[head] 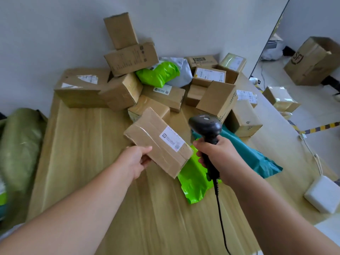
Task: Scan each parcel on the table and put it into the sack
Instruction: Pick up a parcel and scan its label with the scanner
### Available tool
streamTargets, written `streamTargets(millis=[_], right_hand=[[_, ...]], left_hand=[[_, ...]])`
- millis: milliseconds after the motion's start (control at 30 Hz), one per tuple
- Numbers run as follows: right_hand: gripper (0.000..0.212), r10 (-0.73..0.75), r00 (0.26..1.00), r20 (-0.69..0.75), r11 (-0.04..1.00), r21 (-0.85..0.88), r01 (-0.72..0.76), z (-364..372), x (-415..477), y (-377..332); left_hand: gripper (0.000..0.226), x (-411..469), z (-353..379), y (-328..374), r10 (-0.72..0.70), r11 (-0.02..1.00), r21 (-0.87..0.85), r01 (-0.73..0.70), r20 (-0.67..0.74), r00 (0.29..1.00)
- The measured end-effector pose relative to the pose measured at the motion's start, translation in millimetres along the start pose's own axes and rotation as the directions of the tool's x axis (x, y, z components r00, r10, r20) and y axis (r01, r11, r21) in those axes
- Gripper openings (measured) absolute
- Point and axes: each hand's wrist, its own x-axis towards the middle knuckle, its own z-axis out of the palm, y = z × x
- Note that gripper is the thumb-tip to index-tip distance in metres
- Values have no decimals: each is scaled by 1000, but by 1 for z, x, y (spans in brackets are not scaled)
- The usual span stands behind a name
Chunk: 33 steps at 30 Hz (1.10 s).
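Parcel of brown cardboard, taped and tilted, is held above the pale wooden table. The left hand grips its near end, thumb on top and fingers curled beneath. Its white label faces up, the print too small to read. Just right of the parcel, the right hand wraps its fingers round the handle of a black scanner. Under the parcel's right end lies a bright green mailer, with a teal one beyond. Behind the parcel, boxes are heaped against a white wall. Far left slumps an olive sack; far right, on the floor, stands a carton marked "SF".
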Motion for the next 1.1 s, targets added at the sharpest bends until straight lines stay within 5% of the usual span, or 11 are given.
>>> streamTargets(millis=[200,367,500,633,767,867,933,1000,1100], right_hand=[[12,-41,997,72,994,102,34,57,-22,-46],[23,52,989,141,996,65,-62,114,-36,-69],[34,142,964,225,972,150,-178,153,-47,-80],[37,155,968,198,958,209,-197,176,-49,-88],[37,74,991,110,958,269,-101,188,-39,-89],[34,28,998,59,939,340,-47,194,-31,-85],[28,20,1000,19,928,372,-26,198,-27,-82],[30,14,1000,-6,916,402,-11,203,-25,-79],[37,-19,1000,-11,904,427,22,210,-28,-77]], left_hand=[[24,-48,-62,57,336,920,234,-316,-51,941],[25,-94,-92,89,688,621,443,-647,89,720],[31,-105,-115,100,808,436,475,-764,167,565],[39,-102,-139,106,824,348,508,-788,237,516],[72,-90,-162,105,770,382,615,-690,201,605],[61,-90,-173,105,703,621,519,-588,-37,710],[38,-93,-174,103,571,812,269,-518,-177,802],[21,-106,-168,101,357,931,-32,-365,-138,924],[35,-119,-156,95,150,982,-128,-141,64,987]])
